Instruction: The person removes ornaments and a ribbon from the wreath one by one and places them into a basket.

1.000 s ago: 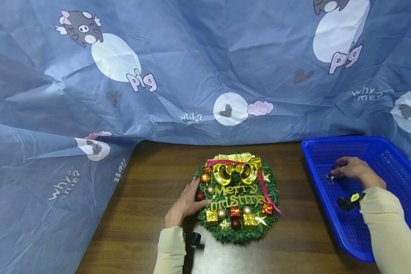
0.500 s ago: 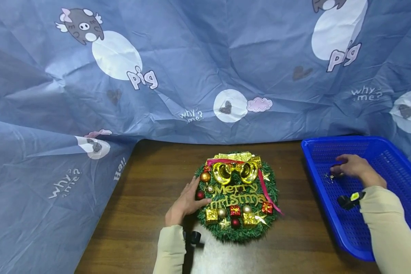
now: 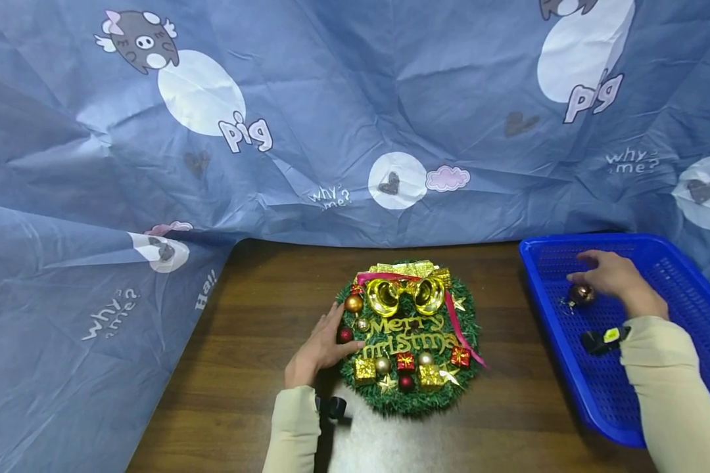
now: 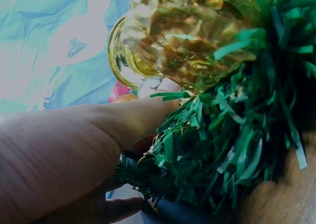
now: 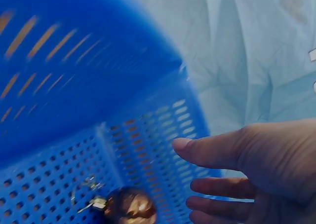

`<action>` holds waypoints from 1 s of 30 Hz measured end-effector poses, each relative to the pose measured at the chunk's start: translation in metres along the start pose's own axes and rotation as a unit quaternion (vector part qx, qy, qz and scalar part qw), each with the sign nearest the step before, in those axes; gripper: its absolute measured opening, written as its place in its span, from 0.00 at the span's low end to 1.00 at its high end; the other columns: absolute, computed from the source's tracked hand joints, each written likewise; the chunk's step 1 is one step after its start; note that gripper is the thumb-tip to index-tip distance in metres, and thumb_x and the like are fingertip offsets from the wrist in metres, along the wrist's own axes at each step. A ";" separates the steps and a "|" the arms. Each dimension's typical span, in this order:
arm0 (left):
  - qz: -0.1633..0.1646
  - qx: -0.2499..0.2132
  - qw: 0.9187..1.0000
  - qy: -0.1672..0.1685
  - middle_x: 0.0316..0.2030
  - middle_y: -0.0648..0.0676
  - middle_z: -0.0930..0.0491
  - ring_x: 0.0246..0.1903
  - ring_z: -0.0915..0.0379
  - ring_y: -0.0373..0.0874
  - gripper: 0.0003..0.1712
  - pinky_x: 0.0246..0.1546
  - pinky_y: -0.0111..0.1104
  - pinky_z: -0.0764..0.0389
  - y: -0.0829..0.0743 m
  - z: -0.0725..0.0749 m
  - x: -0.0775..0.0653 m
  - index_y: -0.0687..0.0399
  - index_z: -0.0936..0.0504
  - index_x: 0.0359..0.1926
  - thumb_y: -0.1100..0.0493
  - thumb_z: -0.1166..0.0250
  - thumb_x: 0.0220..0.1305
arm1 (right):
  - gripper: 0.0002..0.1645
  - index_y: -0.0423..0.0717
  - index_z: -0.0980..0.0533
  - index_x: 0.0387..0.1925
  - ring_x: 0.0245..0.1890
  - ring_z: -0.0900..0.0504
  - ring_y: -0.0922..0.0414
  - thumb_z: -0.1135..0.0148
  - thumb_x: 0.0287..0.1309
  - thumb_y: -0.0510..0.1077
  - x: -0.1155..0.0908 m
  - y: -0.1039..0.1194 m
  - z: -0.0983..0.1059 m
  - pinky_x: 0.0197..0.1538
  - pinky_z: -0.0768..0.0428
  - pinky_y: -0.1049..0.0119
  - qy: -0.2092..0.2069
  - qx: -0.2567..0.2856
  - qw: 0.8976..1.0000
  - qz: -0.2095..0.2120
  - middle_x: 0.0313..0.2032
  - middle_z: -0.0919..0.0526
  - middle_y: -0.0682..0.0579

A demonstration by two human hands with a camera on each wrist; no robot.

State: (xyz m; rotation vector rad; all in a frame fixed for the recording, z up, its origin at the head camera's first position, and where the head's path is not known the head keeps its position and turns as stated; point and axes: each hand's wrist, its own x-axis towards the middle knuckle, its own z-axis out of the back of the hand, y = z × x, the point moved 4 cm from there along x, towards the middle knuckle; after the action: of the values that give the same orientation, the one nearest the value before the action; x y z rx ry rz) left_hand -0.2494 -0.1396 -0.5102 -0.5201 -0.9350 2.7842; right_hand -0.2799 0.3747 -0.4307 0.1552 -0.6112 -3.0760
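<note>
My left hand rests at the left edge of a green tinsel Christmas wreath, fingers stretched along its side and thumb over its front. Close up in the left wrist view, the thumb lies across the tinsel near a gold gift box. Over at the right, my right hand hovers inside a blue basket with its fingers spread apart. A brown Christmas bauble sits on the basket floor just below it. The right wrist view shows this bauble with its metal cap, apart from the fingers.
Gold bells, baubles, gift boxes and stars decorate the wreath. The wreath lies flat on a brown wooden table. A blue printed cloth hangs behind and to the left. The basket's raised walls surround the right hand.
My right hand has let go of the brown bauble and lifted slightly away, its fingers opening. The bauble stays in the basket. My left hand and the wreath keep their places.
</note>
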 end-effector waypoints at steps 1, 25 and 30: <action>0.000 0.000 1.000 0.000 0.76 0.52 0.64 0.74 0.65 0.59 0.54 0.70 0.58 0.53 0.000 0.000 0.000 0.45 0.58 0.76 0.39 0.36 0.59 | 0.38 0.25 0.35 0.58 0.55 0.38 0.22 0.38 0.58 0.51 0.000 0.002 0.002 0.58 0.37 0.31 -0.002 0.000 1.000 0.001 0.56 0.35 0.20; -0.001 0.000 1.000 -0.002 0.76 0.52 0.64 0.74 0.66 0.58 0.54 0.71 0.58 0.54 -0.001 0.001 -0.001 0.44 0.58 0.76 0.40 0.36 0.59 | 0.34 0.30 0.32 0.59 0.55 0.32 0.27 0.35 0.57 0.47 -0.004 0.091 0.045 0.57 0.35 0.34 -0.092 0.015 0.993 0.069 0.55 0.30 0.23; 0.004 -0.003 1.000 -0.001 0.76 0.51 0.64 0.74 0.66 0.58 0.54 0.70 0.59 0.55 0.000 0.000 0.000 0.43 0.58 0.76 0.40 0.36 0.59 | 0.34 0.31 0.32 0.59 0.52 0.29 0.29 0.35 0.57 0.47 -0.005 0.104 0.043 0.54 0.32 0.35 -0.096 0.004 0.992 0.083 0.53 0.28 0.23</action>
State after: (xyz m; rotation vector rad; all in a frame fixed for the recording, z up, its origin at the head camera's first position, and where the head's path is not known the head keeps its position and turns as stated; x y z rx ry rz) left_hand -0.2490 -0.1395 -0.5103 -0.5236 -0.9452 2.7892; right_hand -0.2810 0.2957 -0.3507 -0.1844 -0.6089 -2.9462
